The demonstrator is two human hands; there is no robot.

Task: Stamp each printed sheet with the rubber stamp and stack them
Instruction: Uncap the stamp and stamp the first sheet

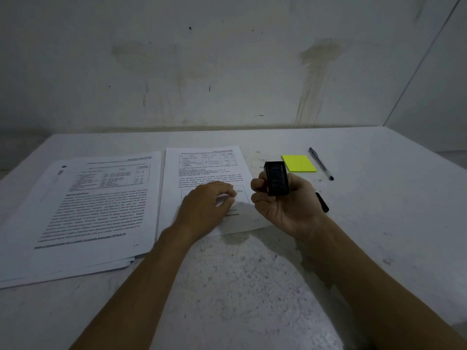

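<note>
A pile of several printed sheets [83,213] lies on the left of the white table [379,223]. Beside it, in the middle, lies another printed sheet [204,168] with a table at its top. My left hand [207,208] rests on the lower part of this sheet, and its fingers pinch the sheet's right edge, which curls up. My right hand [283,203] hovers just right of that sheet and holds the black rubber stamp [276,178], its face turned up toward me.
A yellow sticky-note pad [298,163] and a black pen [321,163] lie at the back right. A black marker [323,203] pokes out from behind my right hand. A stained wall runs along the table's far edge and right side.
</note>
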